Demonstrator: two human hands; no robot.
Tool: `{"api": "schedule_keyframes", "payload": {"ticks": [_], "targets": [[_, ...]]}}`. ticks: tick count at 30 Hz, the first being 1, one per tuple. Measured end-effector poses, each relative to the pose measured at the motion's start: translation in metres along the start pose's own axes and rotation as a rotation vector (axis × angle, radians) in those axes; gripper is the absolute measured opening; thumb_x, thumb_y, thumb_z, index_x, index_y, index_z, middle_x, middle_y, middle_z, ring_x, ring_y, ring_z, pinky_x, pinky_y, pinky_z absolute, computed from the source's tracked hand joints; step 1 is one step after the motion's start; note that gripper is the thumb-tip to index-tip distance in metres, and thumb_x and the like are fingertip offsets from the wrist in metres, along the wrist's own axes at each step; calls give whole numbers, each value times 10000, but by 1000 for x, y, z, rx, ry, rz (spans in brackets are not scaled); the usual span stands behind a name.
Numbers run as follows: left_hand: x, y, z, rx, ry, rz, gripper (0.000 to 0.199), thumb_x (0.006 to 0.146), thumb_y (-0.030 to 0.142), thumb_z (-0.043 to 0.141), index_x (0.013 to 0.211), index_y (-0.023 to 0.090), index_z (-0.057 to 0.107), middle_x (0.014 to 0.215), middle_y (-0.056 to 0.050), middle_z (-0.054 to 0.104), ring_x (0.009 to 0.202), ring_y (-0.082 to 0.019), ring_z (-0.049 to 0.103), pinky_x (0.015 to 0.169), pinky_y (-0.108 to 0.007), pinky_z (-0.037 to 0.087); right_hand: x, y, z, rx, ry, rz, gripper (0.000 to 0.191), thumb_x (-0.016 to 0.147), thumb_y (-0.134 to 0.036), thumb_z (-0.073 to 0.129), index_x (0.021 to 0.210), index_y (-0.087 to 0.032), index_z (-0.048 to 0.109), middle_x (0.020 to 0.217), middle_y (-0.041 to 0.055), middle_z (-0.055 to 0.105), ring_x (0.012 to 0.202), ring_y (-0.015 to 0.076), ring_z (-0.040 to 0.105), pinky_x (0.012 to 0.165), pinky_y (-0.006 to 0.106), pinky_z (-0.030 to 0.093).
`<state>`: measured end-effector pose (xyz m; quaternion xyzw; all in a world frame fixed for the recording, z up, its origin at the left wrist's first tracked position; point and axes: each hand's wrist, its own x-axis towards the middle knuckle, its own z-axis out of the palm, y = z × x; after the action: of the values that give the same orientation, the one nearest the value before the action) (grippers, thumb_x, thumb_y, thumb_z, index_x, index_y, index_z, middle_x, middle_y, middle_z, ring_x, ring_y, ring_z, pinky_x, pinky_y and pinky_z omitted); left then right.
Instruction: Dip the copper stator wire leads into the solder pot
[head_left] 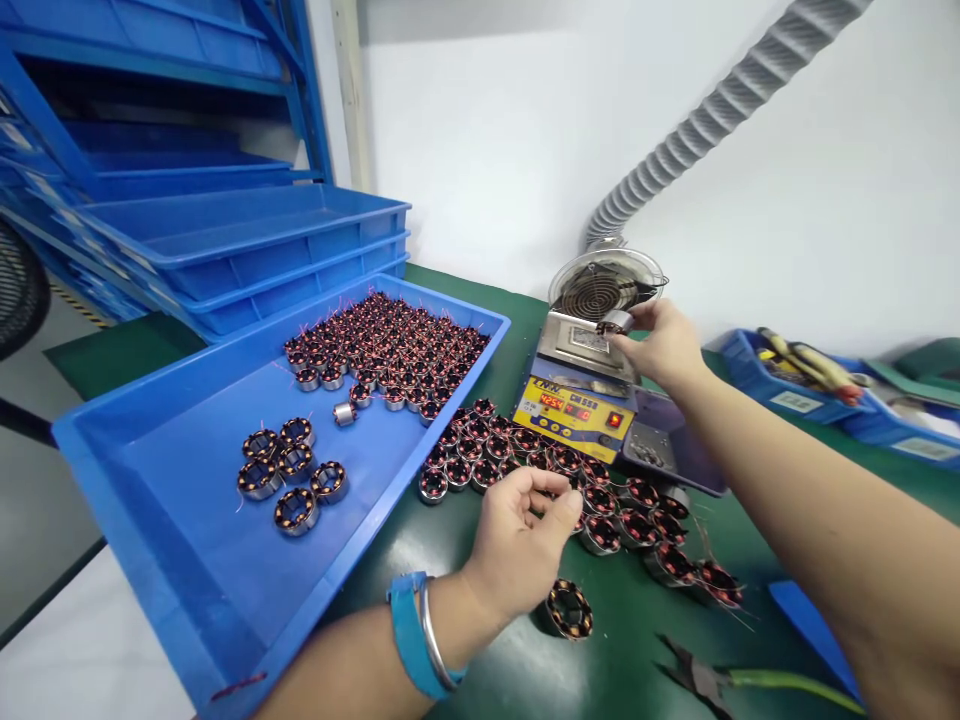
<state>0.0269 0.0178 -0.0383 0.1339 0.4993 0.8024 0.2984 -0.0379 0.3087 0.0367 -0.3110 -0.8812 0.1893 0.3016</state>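
Note:
My right hand [664, 345] grips a small metal ring-shaped coil part [616, 322] over the metal top of a yellow soldering pot [574, 415]. Nearer to me, my left hand [529, 535] has its thumb and fingers brought together above the crowd of red-wired coil parts [600, 532]; whatever it may pinch is too small to make out. A larger coil ring [568, 610] lies on the green mat just below my left hand. To the left, a blue tray [202, 590] holds many small coil parts [390, 350] and several larger rings [296, 510].
Green-handled pliers [750, 680] lie at the lower right. A purple tray [675, 440] stands beside the pot, under a grey duct [675, 150]. Blue bins [780, 385] with tools sit at the right, stacked blue trays [292, 255] at the back left.

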Motion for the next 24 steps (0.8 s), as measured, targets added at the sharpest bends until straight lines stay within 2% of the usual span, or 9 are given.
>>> {"api": "schedule_keyframes", "payload": {"ticks": [5,11,18,24], "targets": [[-3,1,1,22,-21,-13,322,727,419,769,877,146,684,743,-30,642,661,-123,551,583,-252,408,4,14,9,-71,-26,-17,342,904,-392,716,1125,-147,625,1033,50,653,948,188,623,923,412,510],[-5,5,1,56,-29,-19,277,732,362,742,882,138,678,762,-34,640,681,-126,554,602,-256,407,10,27,15,-86,-25,-33,370,928,-435,685,1154,-148,630,1054,59,659,960,193,635,914,419,526],[-3,3,0,71,-36,-21,252,748,340,738,884,136,677,730,-21,627,664,-122,540,594,-252,396,16,27,10,-91,-2,-53,385,940,-412,682,1209,-144,618,1087,67,667,979,194,651,922,421,541],[-3,4,-1,97,-38,-12,236,756,329,738,878,135,684,707,-9,616,660,-116,537,591,-244,391,11,26,11,-149,-26,-76,389,944,-401,683,1227,-141,617,1107,72,673,988,195,660,919,421,554]]}}
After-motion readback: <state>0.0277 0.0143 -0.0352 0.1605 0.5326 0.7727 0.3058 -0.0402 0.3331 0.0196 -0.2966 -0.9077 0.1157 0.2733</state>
